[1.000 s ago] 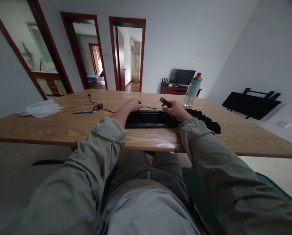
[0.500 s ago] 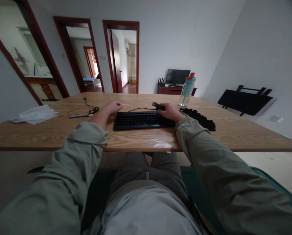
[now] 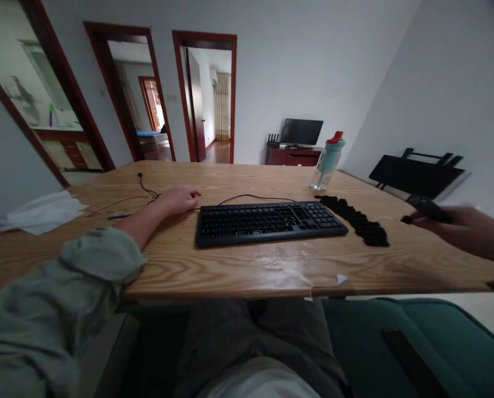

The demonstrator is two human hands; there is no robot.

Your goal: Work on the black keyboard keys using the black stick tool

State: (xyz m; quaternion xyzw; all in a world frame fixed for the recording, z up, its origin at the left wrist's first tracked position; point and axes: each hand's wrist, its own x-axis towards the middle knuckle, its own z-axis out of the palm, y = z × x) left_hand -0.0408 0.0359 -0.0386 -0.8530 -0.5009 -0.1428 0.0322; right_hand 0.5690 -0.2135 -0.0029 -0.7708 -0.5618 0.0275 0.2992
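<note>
A black keyboard (image 3: 267,224) lies on the wooden table in front of me, its cable running off behind it. My left hand (image 3: 180,199) rests on the tabletop by the keyboard's back left corner, fingers loosely extended and holding nothing. At the far right, my right hand (image 3: 466,224) is raised beyond the keyboard, closed around a black elongated tool (image 3: 429,209); a small dark piece shows near its tip, too blurred to make out. Between that hand and the keyboard lies a strip of small black knobbly pieces (image 3: 357,221), possibly loose keycaps.
A clear bottle (image 3: 327,163) with a red top stands behind the black pieces. White cloth or tissue (image 3: 40,211) lies at the left, near a thin cable (image 3: 145,190) and a blue stick (image 3: 118,216). The table's front edge (image 3: 247,293) is close to my lap.
My right hand has swung from above the keyboard far to the right, carrying the black tool. My left hand has shifted slightly left and loosened. The view has tilted, uncovering the whole keyboard.
</note>
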